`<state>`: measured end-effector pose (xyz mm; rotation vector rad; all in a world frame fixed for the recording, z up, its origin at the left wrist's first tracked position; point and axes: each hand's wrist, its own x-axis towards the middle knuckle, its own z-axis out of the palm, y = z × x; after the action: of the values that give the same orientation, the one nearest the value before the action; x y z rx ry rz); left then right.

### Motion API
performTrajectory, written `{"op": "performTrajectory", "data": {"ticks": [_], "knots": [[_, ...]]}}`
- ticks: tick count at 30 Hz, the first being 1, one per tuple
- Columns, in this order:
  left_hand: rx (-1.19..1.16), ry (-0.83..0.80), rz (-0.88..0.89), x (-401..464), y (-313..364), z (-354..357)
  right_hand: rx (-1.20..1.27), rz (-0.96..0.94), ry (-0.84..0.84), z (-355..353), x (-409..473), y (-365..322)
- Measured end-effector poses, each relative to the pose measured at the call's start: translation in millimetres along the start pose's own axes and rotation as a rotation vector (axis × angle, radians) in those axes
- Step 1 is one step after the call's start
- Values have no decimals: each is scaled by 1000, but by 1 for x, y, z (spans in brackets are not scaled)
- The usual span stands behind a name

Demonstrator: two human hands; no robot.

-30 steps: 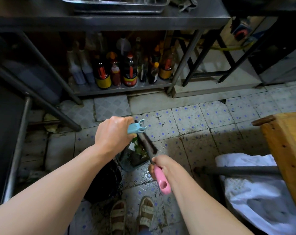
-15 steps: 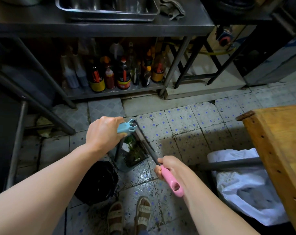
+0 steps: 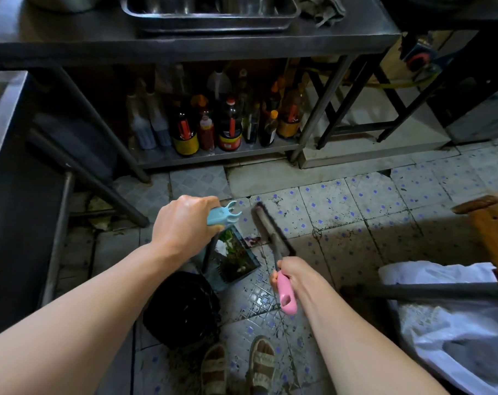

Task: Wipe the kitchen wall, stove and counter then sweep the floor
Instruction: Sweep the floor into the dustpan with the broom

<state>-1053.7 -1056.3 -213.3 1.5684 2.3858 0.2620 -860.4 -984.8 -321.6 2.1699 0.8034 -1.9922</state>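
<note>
Head view looks down at a tiled floor (image 3: 341, 212) with little blue dots, and the job in hand is the sweeping part. The left hand (image 3: 185, 226) has its fingers curled tight round the blue handle (image 3: 222, 216) of a dustpan (image 3: 230, 258). The dustpan sits low by the floor, tipped toward the person, and it already has green scraps and white bits inside it. The right hand (image 3: 293, 273) grips the pink handle (image 3: 286, 295) of a broom (image 3: 270, 229). The dark broom head lies on the tiles just beside the open mouth of the dustpan, a little up and to the right of it. Between the two sits a small reddish pile of dirt (image 3: 252, 240) that is not in the pan yet. So I think the sweeping is well under way but not done, because more spots and stains show on the tiles to the right. Next, the broom should likely pull that little pile toward the pan, while the left hand keeps the pan's edge flat on the floor so nothing slips under it. A black bag (image 3: 182, 309) sits just below the dustpan, near the sandals (image 3: 239, 366), and it looks like a good place to tip the pan out later. Bottles (image 3: 213, 129) stand on a low shelf under the metal counter (image 3: 185, 41), well apart from the sweeping. A white bag (image 3: 441, 323) lies at the right.
</note>
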Motion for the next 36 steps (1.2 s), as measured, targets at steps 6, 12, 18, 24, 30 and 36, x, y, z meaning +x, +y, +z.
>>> {"op": "performTrajectory", "data": {"ticks": [6,12,18,24,30,36], "knots": [[-1,6,10,3,-3,4,89,78,-125,31,-7,2],[-17,2,16,2,-2,0,55,55,-165,34,-49,3],[-40,4,20,-6,-5,-7,30,46,-116,34,-75,4],[-44,39,46,-15,-6,-14,3,-6,-77,10,-86,13],[-44,61,49,-24,1,-18,-42,-3,-23,-11,-82,11],[-58,132,26,-27,10,-33,-31,-19,7,-34,-86,14]]}}
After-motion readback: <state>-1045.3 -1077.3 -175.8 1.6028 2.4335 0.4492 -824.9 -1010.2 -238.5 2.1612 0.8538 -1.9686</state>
